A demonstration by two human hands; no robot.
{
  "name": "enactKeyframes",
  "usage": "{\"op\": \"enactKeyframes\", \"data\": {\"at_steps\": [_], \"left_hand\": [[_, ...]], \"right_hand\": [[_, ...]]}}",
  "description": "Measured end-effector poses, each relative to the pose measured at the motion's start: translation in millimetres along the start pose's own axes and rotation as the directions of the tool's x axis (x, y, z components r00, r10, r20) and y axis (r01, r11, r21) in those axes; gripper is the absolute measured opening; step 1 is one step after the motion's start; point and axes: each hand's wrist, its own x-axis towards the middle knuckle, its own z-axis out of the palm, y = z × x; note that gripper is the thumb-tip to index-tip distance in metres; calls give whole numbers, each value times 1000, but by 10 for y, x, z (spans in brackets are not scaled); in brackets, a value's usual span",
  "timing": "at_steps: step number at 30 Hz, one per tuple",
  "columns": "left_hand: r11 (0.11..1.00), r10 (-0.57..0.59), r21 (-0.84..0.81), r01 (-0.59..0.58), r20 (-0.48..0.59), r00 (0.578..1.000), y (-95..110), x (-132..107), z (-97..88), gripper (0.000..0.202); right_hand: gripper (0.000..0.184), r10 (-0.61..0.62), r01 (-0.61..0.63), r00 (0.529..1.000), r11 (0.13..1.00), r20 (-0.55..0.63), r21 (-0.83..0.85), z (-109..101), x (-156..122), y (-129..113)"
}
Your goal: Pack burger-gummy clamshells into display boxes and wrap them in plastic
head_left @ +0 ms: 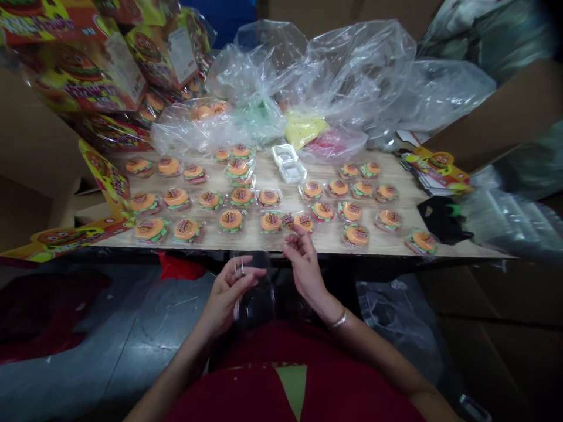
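My left hand (231,287) is in front of the table edge, thumb and fingers closed on a clear plastic sheet (255,299) whose outline is hard to make out. My right hand (305,266) is raised at the edge, finger and thumb close together. At its fingertips shows a small printed label (287,221), which it seems to pinch. Just beyond are toy burgers in clear packs, among them one burger (271,222) left of the label and another burger (303,221) right of it. Several of these burgers carry a similar label on top.
Two open clear boxes (292,171) lie mid-table. Behind them are plastic bags (343,64), with a yellow bag (303,129) and pink bag (334,143). Printed display boxes (83,76) are stacked at left. Folded cards (437,167) and a black object (444,218) lie right.
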Motion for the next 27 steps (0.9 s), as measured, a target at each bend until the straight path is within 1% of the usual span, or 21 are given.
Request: {"op": "enactKeyframes", "data": {"at_steps": [1,3,4,5,6,7,9,10,12,14,16,18,19,20,21,22,23,24,25,26,27], "left_hand": [[999,48,2,-48,-49,998,38,27,7,71],[990,138,3,-138,-112,984,111,79,19,97],[984,179,20,-178,-123,976,139,100,27,103],[977,213,57,-207,-120,970,160,117,39,101],[967,242,109,-231,-101,965,174,131,54,90],[954,264,167,-249,-70,962,183,142,74,73],[926,290,255,-279,-6,957,188,161,125,39],[918,299,267,-291,13,954,186,170,153,31],[923,317,228,-311,11,948,179,192,205,28],[936,315,171,-306,-25,949,169,218,243,27],[946,298,153,-285,-64,953,158,241,264,22],[952,276,165,-259,-86,957,147,252,270,20],[953,265,174,-248,-88,960,140,251,269,20],[955,252,182,-234,-84,964,134,247,267,20],[956,242,190,-224,-78,967,128,239,264,20],[954,241,200,-222,-73,968,123,230,261,20],[951,243,212,-225,-65,968,119,220,260,20],[947,246,226,-228,-50,968,116,211,260,20],[940,251,245,-236,-30,968,113,203,263,20],[932,257,264,-247,-2,966,111,195,269,19],[927,260,274,-257,26,965,110,189,277,19]], "right_hand": [[45,10,-10,1000,1000,15,25,-9,-1,-39],[41,94,-106,990,988,109,111,-23,-41,-123],[39,148,-176,975,971,167,160,-27,-77,-161],[38,197,-243,955,948,221,205,-27,-118,-192],[38,234,-299,935,924,267,240,-23,-160,-214],[37,256,-339,918,903,302,264,-17,-200,-227],[35,272,-374,899,885,343,277,1,-261,-222],[33,273,-377,895,886,354,271,10,-282,-207],[32,265,-367,893,896,363,249,23,-306,-162],[31,257,-353,892,910,371,218,23,-314,-107],[30,255,-334,891,929,376,162,5,-307,-60],[28,238,-268,903,963,357,35,-34,-280,-42],[28,204,-197,922,979,329,-54,-59,-258,-49],[30,146,-106,947,983,288,-151,-87,-231,-68],[34,68,-5,967,969,247,-247,-114,-199,-100],[40,-19,92,976,940,218,-330,-138,-165,-143],[48,-97,176,972,904,214,-389,-154,-130,-195],[55,-151,246,958,871,245,-426,-162,-97,-251],[58,-172,304,934,843,313,-444,-159,-66,-309],[52,-164,352,900,820,405,-450,-148,-38,-364],[41,-141,390,859,802,491,-452,-131,-12,-414]]}}
